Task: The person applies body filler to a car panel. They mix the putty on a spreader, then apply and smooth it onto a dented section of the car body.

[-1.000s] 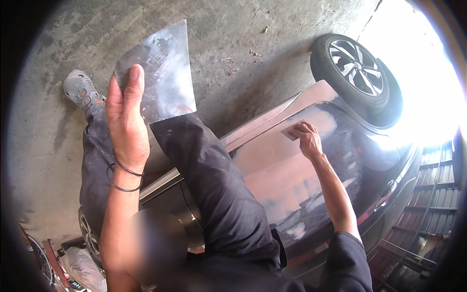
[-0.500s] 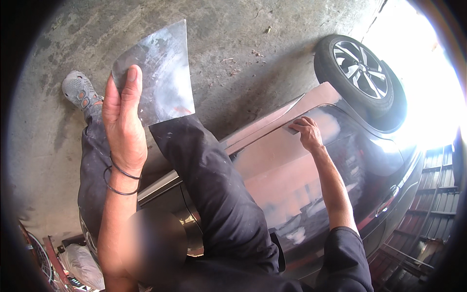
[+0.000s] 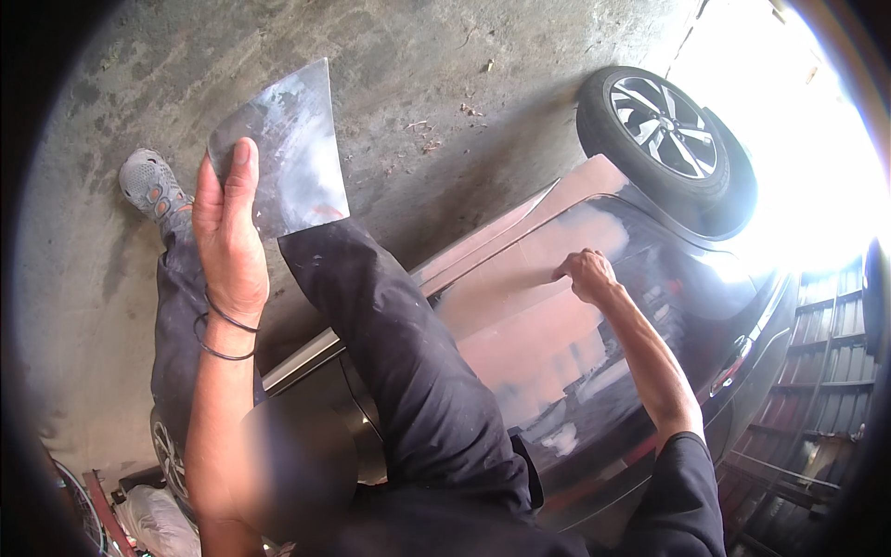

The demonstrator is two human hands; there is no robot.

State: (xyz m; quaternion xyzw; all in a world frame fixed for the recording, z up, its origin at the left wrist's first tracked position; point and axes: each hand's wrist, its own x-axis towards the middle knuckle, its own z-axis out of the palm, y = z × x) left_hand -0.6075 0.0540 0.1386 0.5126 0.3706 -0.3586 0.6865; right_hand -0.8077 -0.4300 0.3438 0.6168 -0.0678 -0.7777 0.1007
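Observation:
My left hand point(image 3: 235, 251) grips a thin, slightly curved putty mixing sheet point(image 3: 295, 153) by its near left edge, thumb on top. Pale and grey smears cover its shiny face. Over the car's side, my right hand point(image 3: 591, 276) is closed in a pinch, fingertips at the pinkish filler-coated door panel point(image 3: 520, 339). What it pinches is mostly hidden now; the earlier frame shows a small flat grey piece like a putty spreader there. Whether it touches the panel, I cannot tell.
A wheel with a spoked rim point(image 3: 664, 130) stands at the far right. My trousered leg point(image 3: 390, 325) crosses beside the car, and a grey clog point(image 3: 148, 181) is at the left. Dry debris point(image 3: 429, 145) lies on the concrete floor point(image 3: 399, 56). Corrugated metal sheeting point(image 3: 817, 371) is at the right.
My right hand has moved down and toward me over the panel, away from the groove near its far edge. The sheet in my left hand sits slightly lower and farther left in view.

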